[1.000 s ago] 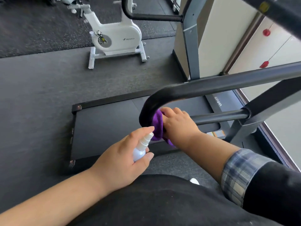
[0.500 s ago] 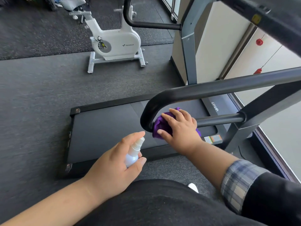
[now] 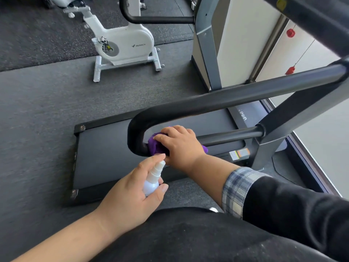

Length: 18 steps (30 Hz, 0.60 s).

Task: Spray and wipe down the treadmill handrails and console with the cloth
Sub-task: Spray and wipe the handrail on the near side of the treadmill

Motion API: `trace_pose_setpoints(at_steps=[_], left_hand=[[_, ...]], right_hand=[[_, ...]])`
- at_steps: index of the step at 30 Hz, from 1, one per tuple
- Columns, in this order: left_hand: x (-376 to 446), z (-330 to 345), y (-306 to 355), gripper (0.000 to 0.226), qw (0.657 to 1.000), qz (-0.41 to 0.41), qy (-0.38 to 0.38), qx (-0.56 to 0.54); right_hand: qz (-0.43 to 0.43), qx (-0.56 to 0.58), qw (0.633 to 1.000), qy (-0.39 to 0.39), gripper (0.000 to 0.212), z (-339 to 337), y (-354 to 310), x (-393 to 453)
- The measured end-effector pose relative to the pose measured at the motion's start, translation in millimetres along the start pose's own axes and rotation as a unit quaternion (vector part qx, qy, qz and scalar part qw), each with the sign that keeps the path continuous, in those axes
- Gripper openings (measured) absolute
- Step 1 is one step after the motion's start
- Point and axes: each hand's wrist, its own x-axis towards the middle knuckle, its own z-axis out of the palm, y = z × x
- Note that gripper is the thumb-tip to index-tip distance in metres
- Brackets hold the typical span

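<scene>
**Wiping the Black Handrail**

The right hand [image 3: 179, 143] is gripping a bunched purple cloth [image 3: 155, 145] against the bend of the shiny black handrail [image 3: 207, 103]. The left hand [image 3: 132, 193] is holding a small white spray bottle [image 3: 153, 179] just below.

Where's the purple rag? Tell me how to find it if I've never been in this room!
Find the black treadmill handrail that loops round in a U. At the bend, the right hand presses the purple cloth against the rail. It is the only purple thing; the spray bottle nearby is white.
</scene>
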Motion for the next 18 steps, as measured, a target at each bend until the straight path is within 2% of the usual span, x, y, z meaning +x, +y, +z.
trace_pose_setpoints(at_steps=[5, 11, 14, 18], left_hand=[[25.0, 27.0, 22.7, 0.065, 1.000, -0.006, -0.005, 0.000], [49.8, 62.2, 43.7, 0.072, 1.000, -0.010, -0.022, 0.015], [60.9, 72.8, 54.0, 0.067, 1.000, -0.019, -0.013, 0.014], [68.5, 82.1, 65.8, 0.063, 0.999, -0.034, 0.005, 0.005]], right_hand=[[-0.028, 0.003, 0.999, -0.042, 0.061, -9.7, 28.3, -6.7], [0.032, 0.005, 0.999, 0.043, 0.047, -18.2, 110.8, -39.2], [0.073, -0.008, 0.995, 0.072, 0.041, -31.0, 165.5, -60.1], [0.102, -0.033, 0.993, 0.055, 0.035, -45.5, 211.6, -71.7]])
